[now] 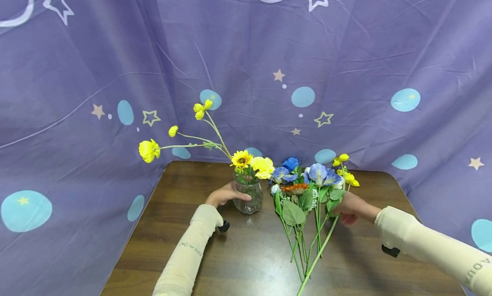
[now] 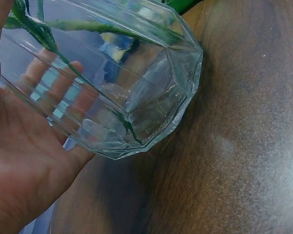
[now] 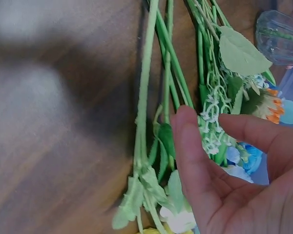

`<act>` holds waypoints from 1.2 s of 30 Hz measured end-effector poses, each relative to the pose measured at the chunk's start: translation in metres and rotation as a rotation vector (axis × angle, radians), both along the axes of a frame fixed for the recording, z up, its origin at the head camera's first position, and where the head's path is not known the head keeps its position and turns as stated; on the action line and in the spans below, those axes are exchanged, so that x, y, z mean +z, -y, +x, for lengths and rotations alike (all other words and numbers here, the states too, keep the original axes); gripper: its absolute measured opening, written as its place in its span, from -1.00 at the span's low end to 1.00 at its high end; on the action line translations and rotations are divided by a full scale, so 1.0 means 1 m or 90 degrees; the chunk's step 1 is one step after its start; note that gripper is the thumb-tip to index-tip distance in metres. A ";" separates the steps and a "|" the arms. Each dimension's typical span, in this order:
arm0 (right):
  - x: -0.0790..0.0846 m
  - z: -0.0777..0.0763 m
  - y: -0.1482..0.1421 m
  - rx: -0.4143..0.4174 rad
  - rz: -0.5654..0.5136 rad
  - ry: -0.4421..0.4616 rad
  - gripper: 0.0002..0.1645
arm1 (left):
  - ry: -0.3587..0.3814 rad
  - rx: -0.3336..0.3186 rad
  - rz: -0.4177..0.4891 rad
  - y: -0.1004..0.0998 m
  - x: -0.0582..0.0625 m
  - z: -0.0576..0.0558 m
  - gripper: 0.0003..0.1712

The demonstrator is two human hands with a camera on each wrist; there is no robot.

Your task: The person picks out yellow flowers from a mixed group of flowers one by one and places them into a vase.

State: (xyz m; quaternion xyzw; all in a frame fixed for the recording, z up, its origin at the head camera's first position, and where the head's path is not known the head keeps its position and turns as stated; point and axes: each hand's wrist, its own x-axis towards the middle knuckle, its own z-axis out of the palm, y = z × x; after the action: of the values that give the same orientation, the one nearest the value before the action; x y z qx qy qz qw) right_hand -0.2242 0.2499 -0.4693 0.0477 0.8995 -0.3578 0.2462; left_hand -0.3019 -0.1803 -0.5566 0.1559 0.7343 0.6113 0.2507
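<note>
My left hand [image 1: 229,195] holds a clear faceted glass vase [image 1: 249,197]; the left wrist view shows fingers [image 2: 63,87] through its glass. A yellow sunflower [image 1: 241,159], a yellow carnation-like flower [image 1: 263,167] and a long branching yellow flower [image 1: 149,150] stand in the vase, the branch leaning left. At the right, my right hand [image 1: 355,206] is beside a pile of artificial flowers, its thumb and finger apart in the right wrist view. Close to it are a pale green stem [image 3: 145,87] and white sprigs [image 3: 212,122]; nothing is visibly pinched.
In the pile lie blue flowers [image 1: 319,174], an orange flower [image 1: 295,189], a broad green leaf [image 1: 294,213] and yellow blooms [image 1: 349,177], stems toward the near edge. All rests on a brown wooden table [image 1: 246,253]. A purple curtain [image 1: 246,74] hangs behind.
</note>
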 end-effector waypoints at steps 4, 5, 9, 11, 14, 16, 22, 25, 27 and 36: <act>-0.008 0.005 0.001 -0.009 -0.019 0.028 -0.79 | 0.001 -0.002 0.004 0.000 0.001 0.000 -0.13; -0.010 0.006 0.001 -0.005 -0.014 0.030 -0.77 | 0.003 -0.002 0.005 0.000 0.001 0.000 -0.14; -0.017 0.011 0.002 0.002 -0.004 0.037 -0.70 | 0.005 -0.003 0.006 0.000 0.000 0.000 -0.15; -0.019 0.012 0.002 0.001 -0.007 0.046 -0.68 | 0.003 -0.007 0.007 0.000 0.000 0.000 -0.16; -0.022 0.014 0.002 0.001 -0.010 0.056 -0.67 | 0.001 -0.009 0.008 0.000 -0.001 0.000 -0.16; -0.024 0.014 0.003 -0.006 -0.014 0.066 -0.67 | 0.002 -0.007 0.008 0.000 0.000 0.000 -0.16; -0.030 0.016 0.002 -0.016 -0.019 0.067 -0.68 | 0.007 0.008 0.000 0.000 0.000 0.000 -0.14; -0.034 0.017 0.002 -0.009 -0.018 0.069 -0.68 | 0.009 0.011 -0.004 0.000 0.000 0.000 -0.14; -0.036 0.018 0.001 -0.006 -0.017 0.072 -0.67 | 0.010 0.012 -0.003 0.000 -0.001 0.000 -0.13; -0.048 0.019 -0.001 -0.026 -0.035 0.074 -0.63 | 0.004 0.011 0.002 0.000 -0.002 0.000 -0.14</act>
State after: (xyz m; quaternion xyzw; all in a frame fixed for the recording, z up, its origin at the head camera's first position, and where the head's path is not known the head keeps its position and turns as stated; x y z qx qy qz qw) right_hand -0.2055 0.2513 -0.5170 0.0797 0.8722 -0.3842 0.2919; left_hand -0.3017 -0.1802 -0.5587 0.1478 0.7340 0.6149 0.2478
